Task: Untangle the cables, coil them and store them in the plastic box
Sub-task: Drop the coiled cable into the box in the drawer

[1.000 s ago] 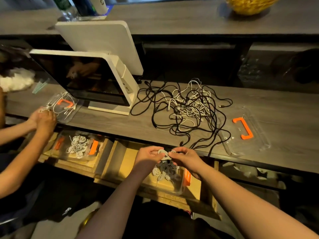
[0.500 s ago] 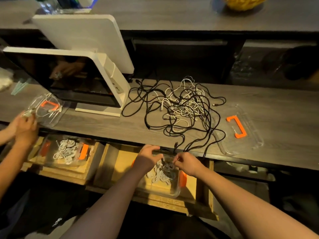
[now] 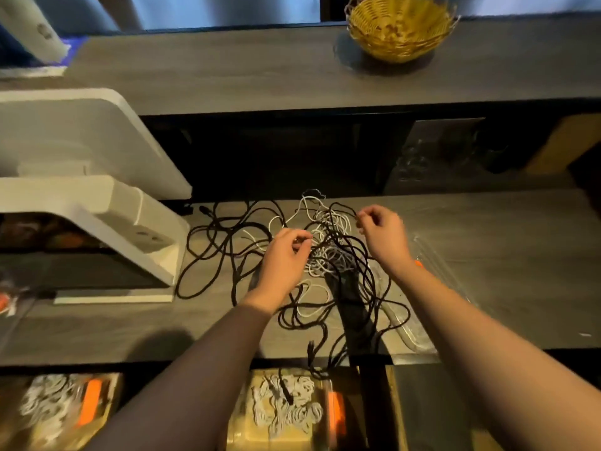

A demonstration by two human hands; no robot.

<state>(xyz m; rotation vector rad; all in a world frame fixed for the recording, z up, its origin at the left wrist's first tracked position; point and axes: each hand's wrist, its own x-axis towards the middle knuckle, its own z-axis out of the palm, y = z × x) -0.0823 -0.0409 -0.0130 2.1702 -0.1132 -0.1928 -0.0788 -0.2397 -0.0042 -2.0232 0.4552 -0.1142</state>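
Both hands are in the cables (image 3: 328,255) on the bench (image 3: 504,255). The left hand (image 3: 286,258) pinches a cable. The right hand (image 3: 383,236), at 2 o'clock from it, pinches a black one. The box (image 3: 286,411) sits below at 6 o'clock, with coils inside.

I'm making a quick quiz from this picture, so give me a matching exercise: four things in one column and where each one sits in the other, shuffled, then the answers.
Things:
1. wicker basket
2. cable tangle
3. plastic box
4. clear lid

Places:
A. in the open drawer below the counter edge, holding coiled cables
B. on the upper shelf at the back
C. on the counter, under the right forearm
D. middle of the counter, with both hands reaching into it

Pairs: 1-B, 2-D, 3-A, 4-C
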